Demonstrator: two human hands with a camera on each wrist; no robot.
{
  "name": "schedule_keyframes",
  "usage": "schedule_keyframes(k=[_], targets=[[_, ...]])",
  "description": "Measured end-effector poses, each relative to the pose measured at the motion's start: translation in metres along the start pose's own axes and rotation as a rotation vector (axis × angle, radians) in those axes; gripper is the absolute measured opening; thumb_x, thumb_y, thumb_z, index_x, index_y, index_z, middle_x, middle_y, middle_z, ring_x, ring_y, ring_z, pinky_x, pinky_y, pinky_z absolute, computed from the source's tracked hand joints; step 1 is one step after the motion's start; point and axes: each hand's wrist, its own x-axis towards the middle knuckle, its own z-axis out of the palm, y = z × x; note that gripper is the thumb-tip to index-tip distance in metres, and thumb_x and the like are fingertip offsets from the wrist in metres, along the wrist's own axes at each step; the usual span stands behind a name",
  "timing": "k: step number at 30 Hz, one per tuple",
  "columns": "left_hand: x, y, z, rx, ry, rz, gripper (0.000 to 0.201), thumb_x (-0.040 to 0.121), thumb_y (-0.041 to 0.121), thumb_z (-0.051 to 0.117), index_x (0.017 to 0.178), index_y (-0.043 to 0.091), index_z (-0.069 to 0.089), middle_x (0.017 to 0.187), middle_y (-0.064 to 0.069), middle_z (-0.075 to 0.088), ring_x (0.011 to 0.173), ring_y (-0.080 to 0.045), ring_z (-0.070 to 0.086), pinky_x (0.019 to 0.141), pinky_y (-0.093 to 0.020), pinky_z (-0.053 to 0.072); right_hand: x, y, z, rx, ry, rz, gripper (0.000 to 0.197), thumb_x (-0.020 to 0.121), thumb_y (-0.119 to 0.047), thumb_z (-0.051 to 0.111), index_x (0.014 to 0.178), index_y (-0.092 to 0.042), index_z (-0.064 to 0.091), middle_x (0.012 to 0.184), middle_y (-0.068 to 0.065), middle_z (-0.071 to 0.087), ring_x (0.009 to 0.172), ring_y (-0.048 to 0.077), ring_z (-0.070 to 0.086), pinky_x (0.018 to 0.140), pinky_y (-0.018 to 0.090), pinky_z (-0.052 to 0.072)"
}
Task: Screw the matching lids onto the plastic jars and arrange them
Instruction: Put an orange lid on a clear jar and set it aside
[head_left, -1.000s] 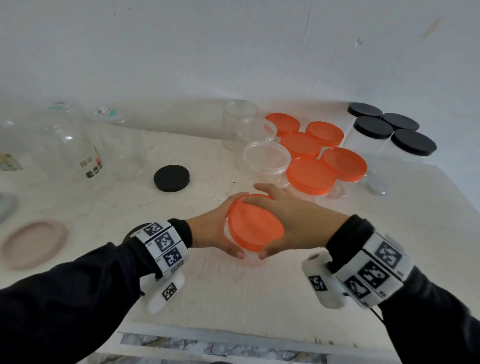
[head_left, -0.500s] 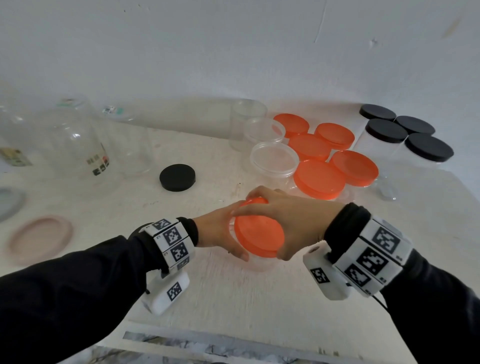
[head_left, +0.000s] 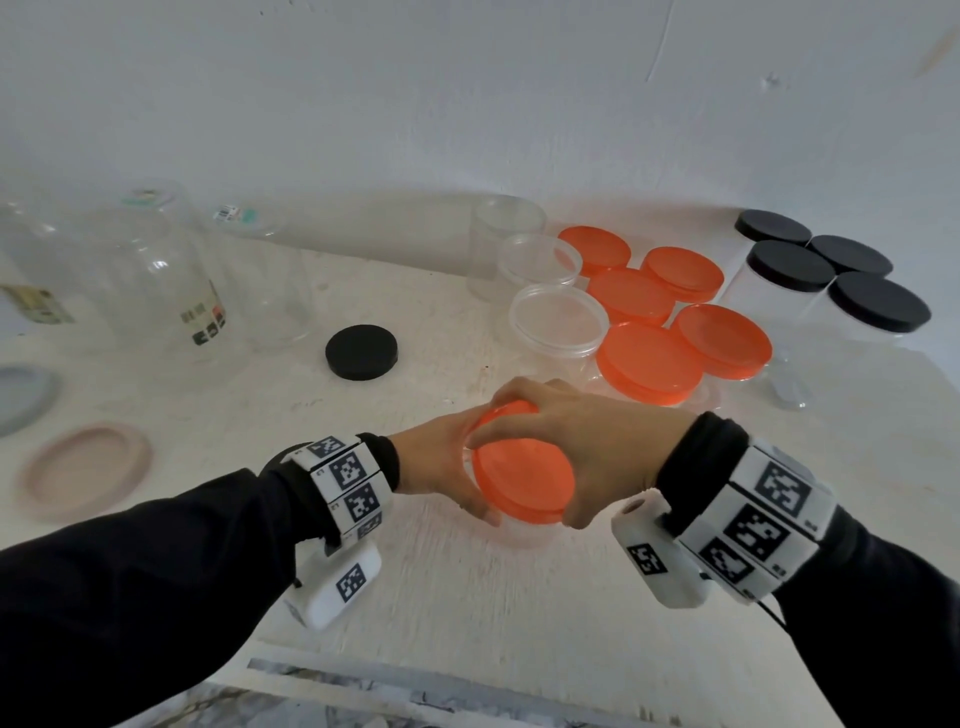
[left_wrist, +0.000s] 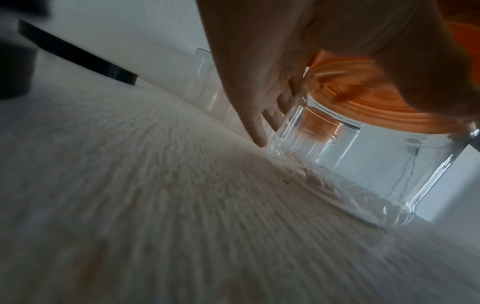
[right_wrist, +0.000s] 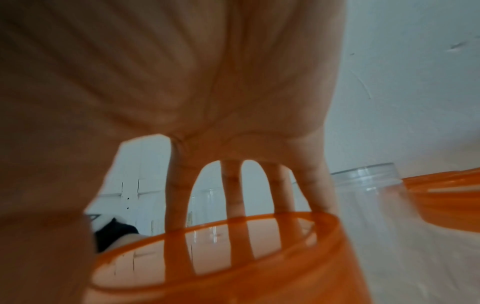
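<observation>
A clear plastic jar (left_wrist: 363, 164) stands on the white table (head_left: 467, 597) in front of me, with an orange lid (head_left: 524, 480) on its mouth. My left hand (head_left: 441, 467) wraps the jar's left side; its fingers (left_wrist: 257, 131) reach down the wall to the table. My right hand (head_left: 582, 441) arches over the lid, fingers (right_wrist: 233, 195) on the far rim and thumb on the near rim. In the right wrist view the orange lid (right_wrist: 233, 267) fills the lower frame. The jar's body is mostly hidden in the head view.
Behind stand several orange-lidded jars (head_left: 649, 364), two clear-lidded tubs (head_left: 558, 319), an open jar (head_left: 506, 234) and black-lidded jars (head_left: 789, 270) at back right. A loose black lid (head_left: 362, 352) lies centre-left. Large clear jars (head_left: 156, 270) and pink (head_left: 83, 467) and grey lids sit left.
My right hand has turned on the orange lid, its fingers sweeping round the far rim. The left hand has kept its hold on the jar.
</observation>
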Motion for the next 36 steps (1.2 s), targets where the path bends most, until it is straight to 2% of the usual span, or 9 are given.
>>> schedule_keyframes(k=[7,11,15,19,24,26,30,32,36], targets=[[0.0,-0.002,0.002,-0.016,0.049,-0.011,0.081,0.059,0.007,0.085,0.113,0.044,0.037,0.112,0.023,0.049,0.1,0.018,0.047,0.08,-0.006,0.041,-0.001,-0.009,0.001,-0.13,0.126,0.12,0.091,0.061,-0.063,0.072,0.137,-0.047,0.026,0.111,-0.006,0.035,0.088,0.014,0.041,0.073,0.027,0.042],[-0.001,-0.002,0.002,0.0,0.039,-0.038,0.095,0.058,0.014,0.087,0.132,0.031,0.031,0.123,0.017,0.047,0.113,0.0,0.047,0.096,-0.023,0.042,0.0,-0.019,0.007,-0.164,0.165,0.3,0.098,0.062,-0.08,0.055,0.14,-0.027,0.03,0.115,0.002,0.042,0.085,0.018,0.042,0.069,0.028,0.035],[-0.001,-0.002,0.003,0.012,0.046,-0.039,0.091,0.059,0.016,0.087,0.127,0.037,0.03,0.12,0.019,0.047,0.111,0.002,0.046,0.093,-0.021,0.043,-0.006,-0.015,0.003,-0.09,0.004,0.212,0.103,0.068,-0.061,0.069,0.145,-0.04,0.005,0.152,-0.001,0.009,0.132,0.027,0.025,0.097,0.042,0.041],[-0.001,0.0,0.004,0.014,0.032,-0.009,0.087,0.059,0.014,0.086,0.121,0.043,0.032,0.118,0.023,0.046,0.109,0.008,0.044,0.087,-0.013,0.04,-0.006,-0.013,-0.001,-0.046,-0.023,0.105,0.09,0.069,-0.034,0.076,0.137,-0.051,0.019,0.139,-0.004,0.021,0.116,0.021,0.031,0.087,0.036,0.046],[-0.002,-0.001,0.005,0.023,0.038,-0.034,0.103,0.051,0.031,0.088,0.134,0.033,0.028,0.127,0.015,0.046,0.116,-0.004,0.047,0.097,-0.026,0.043,-0.001,-0.029,0.013,-0.195,0.203,0.376,0.09,0.071,-0.079,0.046,0.14,-0.024,0.029,0.116,0.006,0.045,0.083,0.02,0.042,0.069,0.03,0.039],[-0.002,-0.001,0.005,0.022,0.043,-0.039,0.103,0.054,0.026,0.089,0.136,0.031,0.026,0.127,0.015,0.046,0.116,-0.005,0.046,0.096,-0.024,0.043,-0.004,-0.026,0.014,-0.199,0.174,0.369,0.097,0.07,-0.08,0.045,0.146,-0.026,0.016,0.13,0.009,0.041,0.099,0.026,0.048,0.078,0.034,0.043],[-0.002,0.0,0.006,0.012,0.047,-0.024,0.093,0.058,0.014,0.086,0.127,0.038,0.028,0.118,0.021,0.046,0.109,0.003,0.047,0.081,-0.009,0.041,-0.015,-0.016,0.002,-0.034,-0.014,0.161,0.095,0.074,-0.046,0.071,0.143,-0.047,0.006,0.151,-0.005,0.007,0.132,0.027,0.022,0.1,0.045,0.04],[-0.002,0.0,0.006,0.001,0.047,-0.012,0.093,0.057,0.013,0.087,0.125,0.039,0.03,0.12,0.022,0.045,0.11,0.006,0.044,0.085,-0.01,0.038,-0.013,-0.015,0.002,-0.044,0.007,0.14,0.09,0.073,-0.04,0.073,0.14,-0.051,0.014,0.142,-0.003,0.018,0.117,0.023,0.031,0.09,0.039,0.045],[-0.002,0.0,0.006,0.006,0.056,-0.028,0.097,0.057,0.017,0.087,0.131,0.035,0.027,0.122,0.02,0.044,0.113,-0.001,0.045,0.089,-0.014,0.039,-0.007,-0.022,0.01,-0.133,0.17,0.303,0.092,0.068,-0.075,0.056,0.142,-0.033,0.022,0.126,0.005,0.035,0.084,0.019,0.039,0.068,0.03,0.038]])
